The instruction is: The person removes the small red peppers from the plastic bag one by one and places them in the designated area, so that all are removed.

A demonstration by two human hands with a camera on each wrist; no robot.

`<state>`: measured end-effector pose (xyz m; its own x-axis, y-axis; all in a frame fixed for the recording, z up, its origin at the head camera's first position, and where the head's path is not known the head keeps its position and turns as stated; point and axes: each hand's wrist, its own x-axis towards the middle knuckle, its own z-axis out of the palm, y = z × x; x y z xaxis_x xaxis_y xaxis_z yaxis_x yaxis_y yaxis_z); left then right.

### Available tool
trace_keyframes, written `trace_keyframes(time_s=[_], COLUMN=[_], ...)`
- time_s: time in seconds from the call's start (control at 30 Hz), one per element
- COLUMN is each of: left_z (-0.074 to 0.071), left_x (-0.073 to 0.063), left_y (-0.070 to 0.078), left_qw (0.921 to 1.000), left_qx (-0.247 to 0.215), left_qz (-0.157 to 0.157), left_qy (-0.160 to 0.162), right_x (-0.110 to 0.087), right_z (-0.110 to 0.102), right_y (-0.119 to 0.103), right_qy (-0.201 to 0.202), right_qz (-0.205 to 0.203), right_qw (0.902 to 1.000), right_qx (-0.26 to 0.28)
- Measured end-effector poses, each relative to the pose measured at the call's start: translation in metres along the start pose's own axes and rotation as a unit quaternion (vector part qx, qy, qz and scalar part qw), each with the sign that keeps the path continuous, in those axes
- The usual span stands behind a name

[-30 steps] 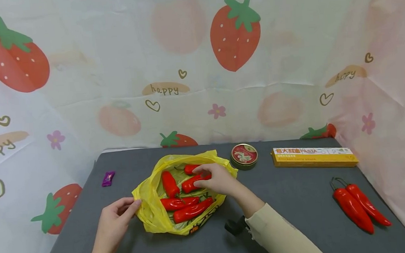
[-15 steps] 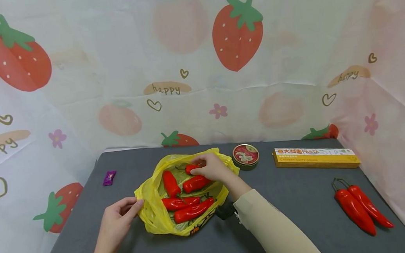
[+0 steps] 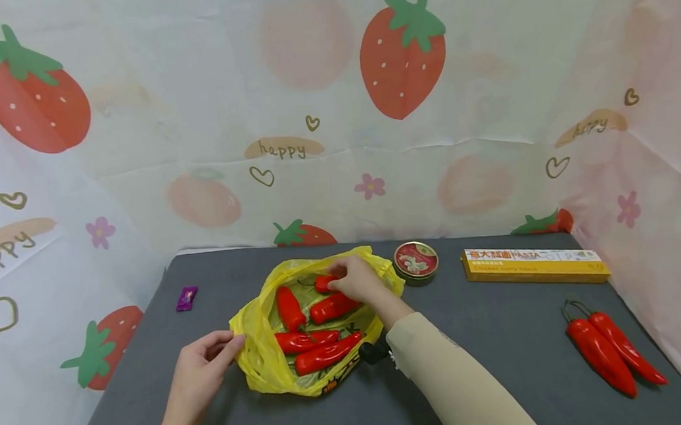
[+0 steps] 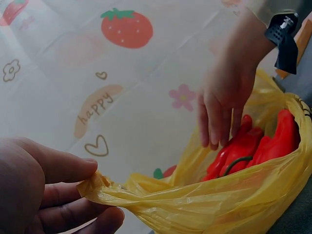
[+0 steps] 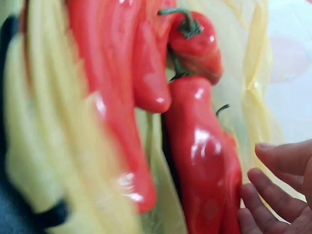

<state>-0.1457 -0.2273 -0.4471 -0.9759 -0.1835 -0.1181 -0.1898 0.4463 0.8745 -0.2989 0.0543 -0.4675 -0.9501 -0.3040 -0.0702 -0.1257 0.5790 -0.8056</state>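
Observation:
A yellow plastic bag [image 3: 254, 337] lies with its mouth wide, several red peppers [image 3: 325, 354] inside it. My left hand [image 3: 200, 374] pinches the bag's left rim between thumb and fingers; the left wrist view shows the gathered plastic [image 4: 105, 187] there. Inside the far right part of the bag is my right hand [image 3: 360, 280], beside the rearmost pepper [image 3: 324, 284]. Its fingers [image 5: 265, 187] look fairly straight next to a pepper [image 5: 200, 146] in the right wrist view, with the thumb apart. Whether they touch it I cannot tell.
Two red peppers [image 3: 601, 355] lie at the right of the dark table [image 3: 492, 340]. A round tin [image 3: 416, 262] stands just behind the bag's right side, near a yellow pasta box [image 3: 535, 266]. A small purple wrapped candy [image 3: 186, 298] is at the far left.
My right hand has moved back and slightly left, from over the middle right pepper to the rearmost one. The left hand keeps its hold on the rim.

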Motion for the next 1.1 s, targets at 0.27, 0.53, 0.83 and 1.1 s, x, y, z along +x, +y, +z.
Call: trace_keyframes(time_s=[0.27,0.53,0.83,1.1], left_z=[0.001,0.001,0.001,0.0], left_x=[-0.002,-0.002,-0.003,-0.004], left_y=[0.002,0.001,0.001,0.0], left_qw=[1.0,0.9999,1.0,1.0], left_qx=[0.009,0.01,0.006,0.003], left_qz=[0.0,-0.013,0.003,-0.002], left_qy=[0.001,0.002,0.0,-0.001], right_x=[0.002,0.004,0.007,0.004], right_z=[0.002,0.003,0.007,0.003], right_y=[0.006,0.009,0.015,0.008], right_qy=[0.052,0.032,0.037,0.011], right_qz=[0.035,0.04,0.028,0.001], right_qw=[0.9955,0.9936,0.99,0.9909], right_qx=[-0.072,-0.101,-0.133,-0.134])
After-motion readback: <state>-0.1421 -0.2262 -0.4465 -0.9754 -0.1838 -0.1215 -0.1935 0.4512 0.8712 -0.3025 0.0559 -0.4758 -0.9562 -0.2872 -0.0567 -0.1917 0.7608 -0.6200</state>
